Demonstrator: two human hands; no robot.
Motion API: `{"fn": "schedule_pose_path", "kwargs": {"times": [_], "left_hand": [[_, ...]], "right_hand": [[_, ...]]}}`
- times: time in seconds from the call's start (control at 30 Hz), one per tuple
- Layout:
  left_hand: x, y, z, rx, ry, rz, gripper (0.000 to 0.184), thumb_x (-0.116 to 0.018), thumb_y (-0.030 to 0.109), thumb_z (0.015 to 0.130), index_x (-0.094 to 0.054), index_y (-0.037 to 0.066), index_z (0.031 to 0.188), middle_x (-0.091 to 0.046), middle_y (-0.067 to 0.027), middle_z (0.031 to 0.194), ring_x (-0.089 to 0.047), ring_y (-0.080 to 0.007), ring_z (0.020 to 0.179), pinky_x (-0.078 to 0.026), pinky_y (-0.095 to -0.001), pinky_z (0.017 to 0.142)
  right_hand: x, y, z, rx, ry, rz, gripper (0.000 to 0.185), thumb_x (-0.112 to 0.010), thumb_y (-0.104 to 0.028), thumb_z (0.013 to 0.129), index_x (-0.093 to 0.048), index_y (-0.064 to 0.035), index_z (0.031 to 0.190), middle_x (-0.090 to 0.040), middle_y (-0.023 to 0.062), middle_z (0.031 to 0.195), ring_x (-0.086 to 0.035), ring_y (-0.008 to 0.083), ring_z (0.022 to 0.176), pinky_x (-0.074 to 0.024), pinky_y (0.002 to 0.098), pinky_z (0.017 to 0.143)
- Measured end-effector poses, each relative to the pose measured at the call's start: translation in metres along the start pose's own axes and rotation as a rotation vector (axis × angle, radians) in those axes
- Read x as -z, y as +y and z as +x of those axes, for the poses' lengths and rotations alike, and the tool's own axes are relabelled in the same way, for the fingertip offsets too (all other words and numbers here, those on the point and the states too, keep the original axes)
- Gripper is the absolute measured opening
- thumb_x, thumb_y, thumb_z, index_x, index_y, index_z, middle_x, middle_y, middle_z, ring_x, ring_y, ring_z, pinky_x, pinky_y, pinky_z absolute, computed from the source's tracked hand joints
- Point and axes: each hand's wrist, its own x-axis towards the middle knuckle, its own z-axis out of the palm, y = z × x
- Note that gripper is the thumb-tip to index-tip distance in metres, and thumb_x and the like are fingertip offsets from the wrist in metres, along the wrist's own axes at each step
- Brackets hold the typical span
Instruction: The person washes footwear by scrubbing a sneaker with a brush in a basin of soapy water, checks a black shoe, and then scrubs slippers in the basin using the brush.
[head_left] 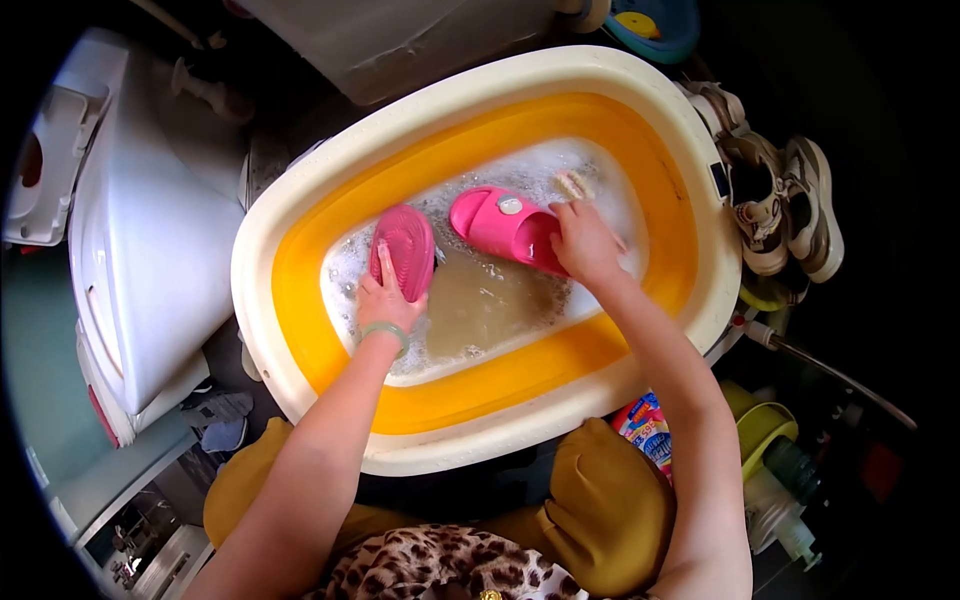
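A wide tub with a cream rim [300, 160] and yellow folding walls holds cloudy, sudsy water. My left hand [388, 303], with a pale green bangle at the wrist, grips a pink slipper [402, 240] at its near end; the index finger lies along its ridged surface. Beside it, a second pink slipper [492, 222] with a pale oval badge rests tilted in the water. My right hand [588, 243] is closed at the heel end of that slipper. Just beyond its fingers a small brush [573, 185] with pale bristles lies in the foam. Some of the right fingers are hidden.
Worn sneakers [785, 205] stand against the tub's right side. A colourful packet [646, 432] and a green container [765, 435] are at lower right. A white basin-like fixture [150, 240] is on the left, and a pale bin [400, 45] stands behind the tub.
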Motion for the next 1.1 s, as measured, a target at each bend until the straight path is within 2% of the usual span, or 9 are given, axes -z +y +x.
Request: {"fn": "schedule_pose_path", "kwargs": {"times": [0.1, 0.27, 0.37, 0.47, 0.53, 0.6, 0.7, 0.87, 1.1], "left_hand": [[-0.002, 0.001, 0.005, 0.02, -0.031, 0.042, 0.108, -0.068, 0.049, 0.071, 0.004, 0.025, 0.147, -0.035, -0.0242, 0.125, -0.041, -0.0393, 0.114, -0.042, -0.0467, 0.093], [0.01, 0.009, 0.007, 0.076, -0.148, 0.126, 0.108, -0.069, 0.046, 0.071, 0.005, 0.025, 0.147, -0.035, -0.0224, 0.125, -0.043, -0.0375, 0.114, -0.045, -0.0456, 0.09], [0.006, 0.006, 0.004, 0.047, -0.092, 0.043, 0.11, -0.07, 0.042, 0.07, 0.005, 0.022, 0.147, -0.036, -0.0251, 0.125, -0.044, -0.041, 0.112, -0.04, -0.0461, 0.095], [0.016, 0.0, -0.004, 0.015, -0.083, -0.027, 0.109, -0.071, 0.041, 0.069, 0.004, 0.023, 0.147, -0.036, -0.0248, 0.124, -0.044, -0.0416, 0.112, -0.039, -0.0463, 0.096], [0.02, -0.001, -0.012, 0.033, -0.079, -0.053, 0.109, -0.071, 0.041, 0.069, 0.003, 0.023, 0.147, -0.035, -0.025, 0.126, -0.043, -0.0419, 0.113, -0.039, -0.0472, 0.096], [0.022, 0.001, -0.024, 0.046, -0.069, -0.081, 0.109, -0.072, 0.04, 0.068, 0.002, 0.024, 0.147, -0.035, -0.0252, 0.128, -0.043, -0.0422, 0.114, -0.039, -0.0482, 0.097], [0.014, 0.009, -0.047, 0.061, -0.062, -0.056, 0.109, -0.073, 0.038, 0.068, 0.001, 0.024, 0.147, -0.028, -0.0259, 0.136, -0.039, -0.0427, 0.12, -0.038, -0.0493, 0.098], [-0.009, 0.008, -0.046, 0.104, -0.018, -0.066, 0.107, -0.072, 0.042, 0.07, 0.0, 0.026, 0.147, -0.008, -0.0246, 0.149, -0.02, -0.0394, 0.136, -0.034, -0.0558, 0.098], [-0.024, 0.017, -0.033, 0.076, 0.036, 0.031, 0.105, -0.07, 0.047, 0.072, -0.003, 0.017, 0.148, -0.008, -0.0287, 0.147, -0.017, -0.0407, 0.136, -0.031, -0.0534, 0.101]], "right_hand": [[-0.019, 0.0, -0.003, 0.029, -0.021, 0.003, 0.029, -0.063, -0.013, 0.074, -0.059, -0.0048, 0.102, -0.058, 0.0171, 0.099, -0.056, 0.034, 0.095, -0.0474, 0.041, 0.081], [-0.035, 0.01, 0.011, -0.248, -0.574, 0.298, 0.035, -0.065, -0.027, 0.071, -0.06, -0.0028, 0.096, -0.063, 0.0192, 0.095, -0.059, 0.0356, 0.091, -0.0465, 0.0407, 0.081], [-0.048, 0.022, -0.007, -0.373, -0.463, 0.72, 0.034, -0.062, -0.029, 0.072, -0.06, -0.0021, 0.092, -0.063, 0.0201, 0.095, -0.058, 0.0368, 0.092, -0.0461, 0.0407, 0.081], [0.0, 0.021, -0.019, -0.221, -0.03, 0.247, 0.034, -0.058, -0.025, 0.074, -0.056, -0.0021, 0.098, -0.06, 0.0196, 0.096, -0.058, 0.0382, 0.088, -0.0461, 0.0424, 0.08], [0.05, -0.002, -0.026, -0.269, -0.065, 0.026, 0.037, -0.055, -0.013, 0.078, -0.05, -0.0052, 0.114, -0.057, 0.0192, 0.108, -0.056, 0.0348, 0.098, -0.0461, 0.0426, 0.082], [0.045, -0.003, -0.043, 0.078, 0.258, -0.077, 0.048, -0.057, -0.007, 0.074, -0.05, -0.0084, 0.122, -0.054, 0.0138, 0.116, -0.055, 0.034, 0.098, -0.047, 0.0432, 0.077], [0.001, -0.009, -0.068, 0.255, 0.013, -0.288, 0.062, -0.064, -0.006, 0.07, -0.046, -0.0098, 0.129, -0.043, 0.016, 0.132, -0.049, 0.0365, 0.107, -0.0404, 0.0455, 0.091], [0.022, -0.043, -0.047, 0.127, 0.077, -0.072, 0.074, -0.075, -0.019, 0.066, -0.043, -0.01, 0.132, -0.038, 0.0183, 0.137, -0.042, 0.036, 0.12, -0.0372, 0.0443, 0.097], [0.025, -0.028, -0.008, 0.128, 0.015, -0.293, 0.08, -0.076, -0.021, 0.065, -0.039, -0.0184, 0.137, -0.028, 0.0209, 0.143, -0.031, 0.0405, 0.13, -0.0318, 0.0544, 0.101]]}}
